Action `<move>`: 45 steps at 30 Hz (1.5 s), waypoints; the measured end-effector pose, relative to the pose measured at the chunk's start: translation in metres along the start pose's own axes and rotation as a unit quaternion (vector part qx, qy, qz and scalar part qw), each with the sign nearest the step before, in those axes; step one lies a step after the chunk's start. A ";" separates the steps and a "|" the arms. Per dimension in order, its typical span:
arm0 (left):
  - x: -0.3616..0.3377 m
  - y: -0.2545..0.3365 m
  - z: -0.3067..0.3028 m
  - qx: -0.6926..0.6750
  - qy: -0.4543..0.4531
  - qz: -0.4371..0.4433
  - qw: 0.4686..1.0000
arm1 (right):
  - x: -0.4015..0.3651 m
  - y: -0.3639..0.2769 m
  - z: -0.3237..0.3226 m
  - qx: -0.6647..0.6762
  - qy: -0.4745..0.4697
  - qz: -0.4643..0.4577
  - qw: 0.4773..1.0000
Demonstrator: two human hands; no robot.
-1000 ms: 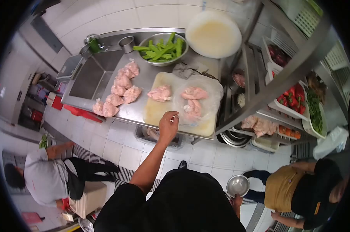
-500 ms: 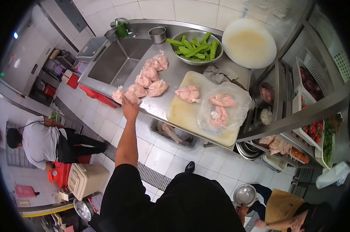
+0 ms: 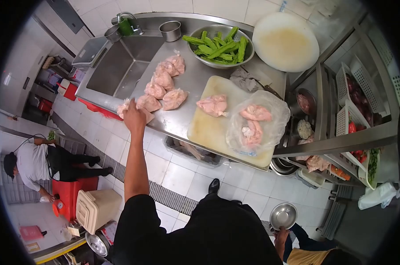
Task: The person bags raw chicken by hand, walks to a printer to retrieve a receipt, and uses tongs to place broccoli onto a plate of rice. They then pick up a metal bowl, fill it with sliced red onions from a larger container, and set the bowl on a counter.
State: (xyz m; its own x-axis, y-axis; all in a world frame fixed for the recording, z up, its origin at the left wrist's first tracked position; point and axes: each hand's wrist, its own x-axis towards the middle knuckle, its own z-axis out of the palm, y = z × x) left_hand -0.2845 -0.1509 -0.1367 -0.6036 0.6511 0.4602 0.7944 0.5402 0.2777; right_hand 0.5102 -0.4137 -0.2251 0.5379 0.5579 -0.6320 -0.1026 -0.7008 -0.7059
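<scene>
On the steel counter (image 3: 182, 121), several knotted clear bags of pale pink raw chicken (image 3: 174, 99) lie in a cluster beside the sink. My left hand (image 3: 134, 117) is at the cluster's near left end, its fingers bent over a bag of raw chicken (image 3: 122, 107) by the counter's edge. The palm side is hidden. Low at my right side, my right hand (image 3: 280, 237) grips a round steel bowl (image 3: 283, 215) by its rim; the bowl's inside looks bare. A further bagged portion (image 3: 212, 105) rests on the cutting board (image 3: 200, 128), beside an open plastic bag (image 3: 270, 119) with chicken pieces (image 3: 253, 132).
A sink (image 3: 120, 66) borders the counter at left. Green winged beans fill a steel bowl (image 3: 195, 55) at the back. At right stands a metal rack (image 3: 341, 139) with vegetable baskets. One person (image 3: 32, 161) works at far left; another (image 3: 310, 255) is at lower right.
My left hand has shifted slightly left and its fingers now curl over the end bag. The steel bowl in my right hand is a little higher. The view has tilted somewhat.
</scene>
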 end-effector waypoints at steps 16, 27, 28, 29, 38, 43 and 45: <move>0.030 0.060 0.075 0.003 -0.176 0.017 0.984 | -0.013 0.014 -0.012 -0.014 0.029 0.028 0.999; 0.122 0.103 0.138 -0.038 -0.096 0.083 0.991 | -0.027 0.000 -0.018 -0.015 0.085 0.029 0.996; 0.128 0.095 0.156 0.005 -0.137 0.128 0.982 | -0.028 -0.002 -0.023 -0.019 0.091 0.030 0.995; 0.131 0.094 0.169 0.048 -0.176 0.172 0.968 | -0.029 -0.003 -0.026 -0.026 0.085 0.032 0.996; 0.161 0.164 0.173 0.058 -0.225 0.104 0.967 | -0.044 -0.017 -0.042 -0.023 0.072 0.010 0.997; 0.094 0.206 0.101 -0.198 -0.157 0.086 0.964 | -0.035 -0.008 -0.039 -0.032 0.075 0.044 0.996; 0.045 0.217 0.075 -0.290 -0.146 0.091 0.941 | -0.038 -0.013 -0.029 -0.014 0.088 0.043 0.995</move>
State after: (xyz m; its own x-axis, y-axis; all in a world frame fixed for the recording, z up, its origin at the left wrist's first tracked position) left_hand -0.1442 0.0362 -0.1188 -0.3798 0.8693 0.3162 0.7383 0.0789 0.6698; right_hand 0.5154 -0.4386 -0.1830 0.6663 0.4106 -0.6224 -0.1325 -0.7563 -0.6407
